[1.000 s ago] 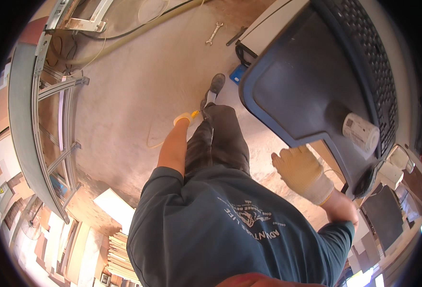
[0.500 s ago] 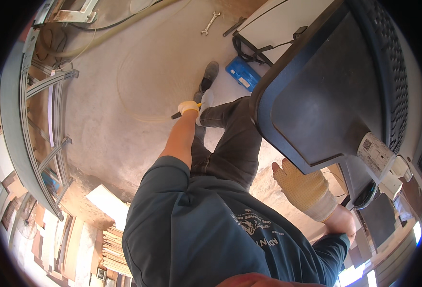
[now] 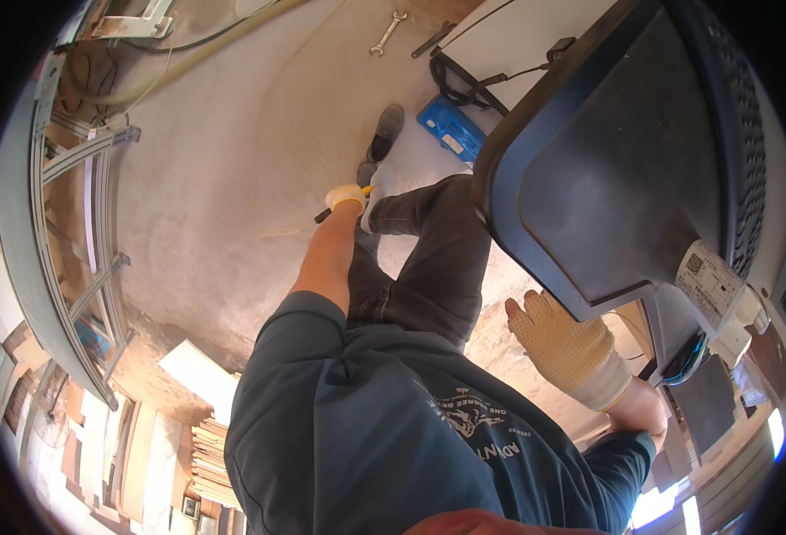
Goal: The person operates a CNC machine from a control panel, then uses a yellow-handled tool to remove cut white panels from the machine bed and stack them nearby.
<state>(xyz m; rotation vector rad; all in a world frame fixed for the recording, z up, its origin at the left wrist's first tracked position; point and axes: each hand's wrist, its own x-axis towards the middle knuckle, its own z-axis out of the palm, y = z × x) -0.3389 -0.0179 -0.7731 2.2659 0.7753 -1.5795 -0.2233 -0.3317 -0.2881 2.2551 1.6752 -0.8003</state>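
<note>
My left hand [image 3: 347,194], in a pale work glove, is wrapped round a slim tool [image 3: 323,216]. A black end sticks out on one side of the fist and a yellow part on the other; its exact kind is unclear. The fist is held low, beside my trouser leg and shoe. My right hand [image 3: 567,346] wears a cream knitted glove with bare fingertips. Its fingers are stretched out beside the lower edge of a large black monitor-like housing [image 3: 616,152]; I cannot tell whether they touch it. Nothing shows in that hand.
On the floor lie an open-end wrench [image 3: 388,33] and a blue case [image 3: 451,129], near a white cabinet [image 3: 522,40] with black cables. A metal frame [image 3: 90,223] stands at left, with a hose [image 3: 206,62] at the far left. Stacked boards [image 3: 215,459] are at lower left.
The whole view has shifted slightly, moving the wrench, case and left hand a little leftward in the picture. Both hands keep about the same pose.
</note>
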